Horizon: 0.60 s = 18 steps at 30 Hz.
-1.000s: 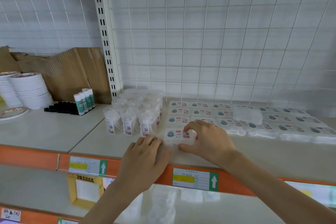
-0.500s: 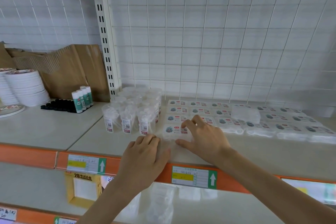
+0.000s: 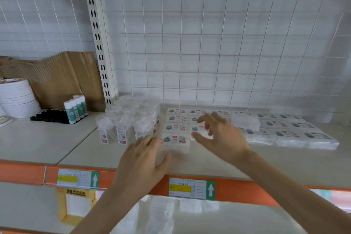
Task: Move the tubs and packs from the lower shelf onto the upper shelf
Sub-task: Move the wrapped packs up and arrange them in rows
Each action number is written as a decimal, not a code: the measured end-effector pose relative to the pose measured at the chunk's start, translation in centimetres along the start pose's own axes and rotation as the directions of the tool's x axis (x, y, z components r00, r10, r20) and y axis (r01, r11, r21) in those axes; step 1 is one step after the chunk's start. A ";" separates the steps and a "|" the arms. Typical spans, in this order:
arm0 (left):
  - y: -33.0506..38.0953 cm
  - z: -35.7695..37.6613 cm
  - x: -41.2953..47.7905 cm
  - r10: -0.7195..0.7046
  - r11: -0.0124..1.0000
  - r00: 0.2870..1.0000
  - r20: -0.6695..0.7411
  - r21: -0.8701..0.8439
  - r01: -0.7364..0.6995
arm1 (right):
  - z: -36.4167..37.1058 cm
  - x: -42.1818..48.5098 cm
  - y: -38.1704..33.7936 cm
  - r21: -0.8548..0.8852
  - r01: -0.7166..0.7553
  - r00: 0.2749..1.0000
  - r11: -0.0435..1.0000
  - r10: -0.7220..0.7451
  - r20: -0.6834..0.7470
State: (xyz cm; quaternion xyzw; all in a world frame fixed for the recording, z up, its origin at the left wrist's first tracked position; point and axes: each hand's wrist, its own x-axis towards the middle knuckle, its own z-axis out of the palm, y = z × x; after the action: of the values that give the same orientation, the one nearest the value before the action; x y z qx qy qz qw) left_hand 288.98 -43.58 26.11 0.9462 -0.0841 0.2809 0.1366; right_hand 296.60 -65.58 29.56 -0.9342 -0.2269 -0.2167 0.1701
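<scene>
Front pack [image 3: 175,141] flat, long axis left-right (face up).

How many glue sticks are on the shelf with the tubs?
4 glue sticks, upright in one diagonal row left of the tubs, right beside the black caps; others may hide behind them.

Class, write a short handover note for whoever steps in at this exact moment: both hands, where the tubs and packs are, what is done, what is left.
Left hand: open, fingers straight, at the left edge of the front pack on the upper shelf.
Right hand: open, fingers spread above the packs, holding nothing; blurred.
Done: a cluster of tubs and rows of packs stand on the upper shelf.
Left: some clear items lie on the lower shelf, too blurred to count; they probably go up next.
</scene>
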 end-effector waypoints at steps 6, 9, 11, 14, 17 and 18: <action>4.1 -0.2 5.1 0.096 0.987 0.995 0.036 -0.129 -0.091 | -3.1 0.8 8.0 0.022 -0.175 0.973 0.984 0.176 -0.150; 5.3 1.4 8.2 0.108 0.979 0.984 0.143 -0.187 -0.080 | -3.4 0.8 11.1 -0.031 -0.342 0.939 0.939 0.340 -0.043; 6.0 2.4 9.9 0.125 0.980 0.972 0.198 -0.179 -0.089 | -3.0 0.6 12.6 -0.043 -0.400 0.916 0.916 0.401 0.028; 6.7 3.6 12.1 0.119 0.984 0.961 0.248 -0.155 -0.082 | -2.2 0.3 13.8 0.039 -0.436 0.899 0.899 0.433 0.056; 6.8 4.6 13.7 0.079 0.976 0.957 0.278 -0.218 -0.017 | -1.9 0.4 14.4 0.083 -0.428 0.904 0.900 0.426 0.043; 6.8 5.0 14.0 0.064 0.969 0.953 0.295 -0.247 0.011 | -1.9 0.5 14.4 0.092 -0.423 0.906 0.902 0.420 0.043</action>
State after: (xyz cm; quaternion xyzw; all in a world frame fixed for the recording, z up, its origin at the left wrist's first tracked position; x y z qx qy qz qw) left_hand 301.57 -52.68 31.27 0.9524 -0.1510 0.1229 0.2346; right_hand 303.54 -78.32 28.24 -0.9539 -0.0320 -0.1529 0.2565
